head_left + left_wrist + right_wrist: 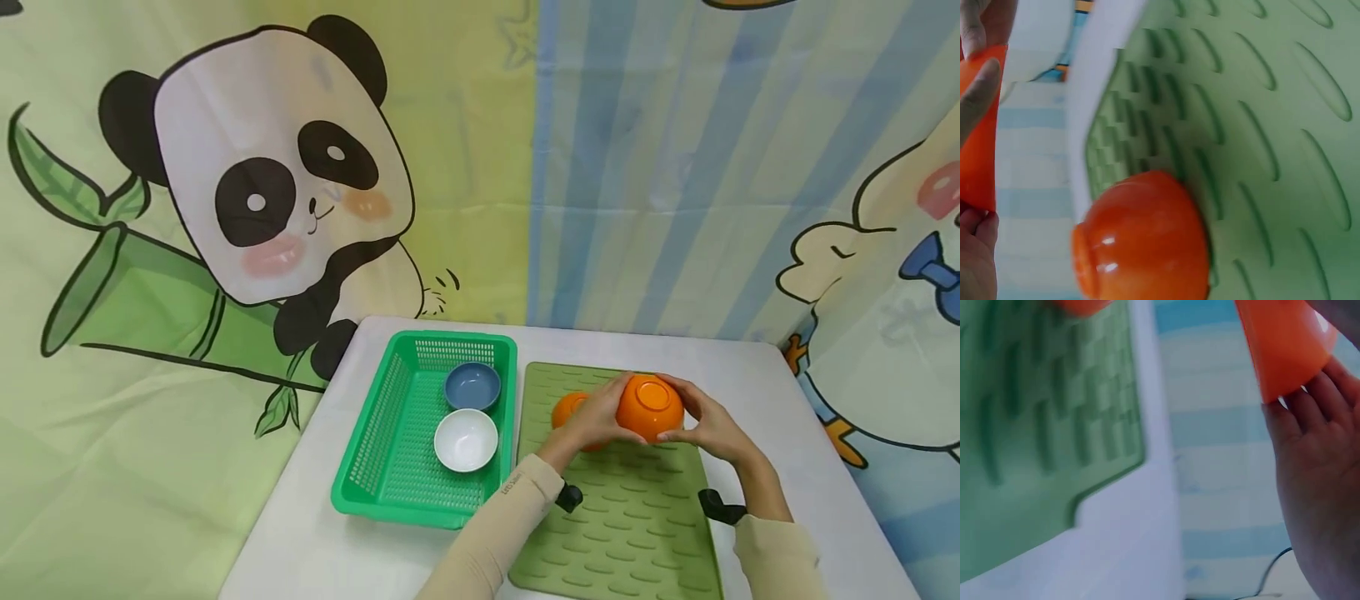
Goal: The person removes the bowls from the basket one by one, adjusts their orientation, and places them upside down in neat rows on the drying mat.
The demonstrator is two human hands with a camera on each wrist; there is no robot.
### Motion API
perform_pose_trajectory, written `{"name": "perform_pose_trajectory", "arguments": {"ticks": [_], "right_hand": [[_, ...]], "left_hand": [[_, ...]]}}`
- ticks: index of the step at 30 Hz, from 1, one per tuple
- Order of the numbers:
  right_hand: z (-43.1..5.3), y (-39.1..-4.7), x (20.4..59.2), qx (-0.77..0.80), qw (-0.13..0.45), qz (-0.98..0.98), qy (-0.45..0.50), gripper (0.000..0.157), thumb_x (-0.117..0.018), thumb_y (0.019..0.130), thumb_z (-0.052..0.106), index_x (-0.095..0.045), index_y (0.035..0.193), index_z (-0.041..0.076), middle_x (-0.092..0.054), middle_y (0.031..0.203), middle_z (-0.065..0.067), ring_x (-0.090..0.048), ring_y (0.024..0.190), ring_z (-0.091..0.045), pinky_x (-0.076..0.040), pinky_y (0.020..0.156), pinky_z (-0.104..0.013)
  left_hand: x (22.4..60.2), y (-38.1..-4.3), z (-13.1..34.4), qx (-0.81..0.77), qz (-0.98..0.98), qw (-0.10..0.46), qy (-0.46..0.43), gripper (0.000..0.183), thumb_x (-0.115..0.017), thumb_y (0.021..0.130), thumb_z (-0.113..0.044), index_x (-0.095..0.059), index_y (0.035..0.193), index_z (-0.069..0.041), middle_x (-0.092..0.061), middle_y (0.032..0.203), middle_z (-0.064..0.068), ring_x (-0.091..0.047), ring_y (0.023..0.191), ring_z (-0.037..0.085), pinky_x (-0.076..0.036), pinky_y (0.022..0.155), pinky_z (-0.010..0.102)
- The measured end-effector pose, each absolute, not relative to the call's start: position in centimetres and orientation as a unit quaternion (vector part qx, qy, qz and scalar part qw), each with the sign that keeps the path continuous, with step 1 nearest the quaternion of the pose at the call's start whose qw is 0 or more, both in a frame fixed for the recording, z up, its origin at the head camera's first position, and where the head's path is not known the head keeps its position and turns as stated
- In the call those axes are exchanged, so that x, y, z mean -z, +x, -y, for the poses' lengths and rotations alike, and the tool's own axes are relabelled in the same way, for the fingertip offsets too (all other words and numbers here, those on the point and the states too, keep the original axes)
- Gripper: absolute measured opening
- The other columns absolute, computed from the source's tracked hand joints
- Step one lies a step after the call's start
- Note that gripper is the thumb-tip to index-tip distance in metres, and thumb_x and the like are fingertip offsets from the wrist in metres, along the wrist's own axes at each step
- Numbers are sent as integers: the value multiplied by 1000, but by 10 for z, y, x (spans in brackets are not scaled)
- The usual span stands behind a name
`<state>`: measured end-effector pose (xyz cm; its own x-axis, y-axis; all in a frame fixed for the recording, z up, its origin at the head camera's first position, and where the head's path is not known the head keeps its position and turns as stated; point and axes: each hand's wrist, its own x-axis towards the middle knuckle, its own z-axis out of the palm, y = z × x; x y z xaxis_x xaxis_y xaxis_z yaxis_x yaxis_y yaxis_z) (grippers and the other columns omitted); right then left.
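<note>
In the head view, the left hand (598, 417) and right hand (707, 425) hold an orange bowl (651, 412) bottom-up over the green mat (615, 525). Each hand clamps its fingers and thumb on one side, maybe so the round bowl won't slip. The green basket (401, 433) has walls that can keep the blue bowl (472, 387) and white bowl (466, 440) from sliding off.

In the left wrist view, the second orange bowl (1147, 240) sits bottom-up on the mat, likely steady on its wide rim.

In the right wrist view, the right fingers (1319, 403) touch the held bowl's outside, well apart from the mat.
</note>
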<state>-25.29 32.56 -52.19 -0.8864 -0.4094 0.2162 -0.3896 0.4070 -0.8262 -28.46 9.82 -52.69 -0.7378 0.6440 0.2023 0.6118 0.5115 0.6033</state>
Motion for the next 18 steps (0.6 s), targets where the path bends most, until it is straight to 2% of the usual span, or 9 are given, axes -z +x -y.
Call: {"name": "perform_pose_trajectory", "arguments": {"ticks": [6, 14, 16, 18], "right_hand": [[-339, -246, 563, 495, 6, -847, -193, 89, -80, 71, 17, -29, 144, 12, -31, 143, -18, -28, 132, -29, -28, 93, -5], [-348, -242, 593, 508, 6, -844, -173, 90, -80, 71, 13, -27, 144, 8, -30, 143, -20, -27, 128, -43, -29, 90, -4], [-347, -244, 597, 501, 4, -850, -165, 91, -80, 71, 14, -27, 144, 7, -31, 143, -19, -29, 127, -43, -31, 93, -9], [-347, -245, 599, 488, 0, -859, -154, 92, -81, 70, 16, -26, 144, 7, -32, 143, -19, -31, 127, -43, -37, 98, -22]], "left_hand": [[550, -287, -119, -275, -893, 52, 353, 109, -79, 66, -45, -16, 148, -12, -26, 148, 2, -35, 129, 12, -33, 101, 24], [572, -283, -137, -239, -904, 70, 347, 110, -78, 66, -42, -12, 147, -10, -24, 149, 5, -33, 129, 12, -31, 102, 21], [576, -283, -140, -240, -907, 70, 340, 107, -79, 67, -39, -13, 147, -11, -25, 147, 5, -35, 128, 12, -32, 101, 21], [578, -283, -143, -239, -910, 76, 330, 106, -79, 68, -36, -12, 147, -12, -24, 147, 4, -36, 128, 12, -33, 101, 21]]}}
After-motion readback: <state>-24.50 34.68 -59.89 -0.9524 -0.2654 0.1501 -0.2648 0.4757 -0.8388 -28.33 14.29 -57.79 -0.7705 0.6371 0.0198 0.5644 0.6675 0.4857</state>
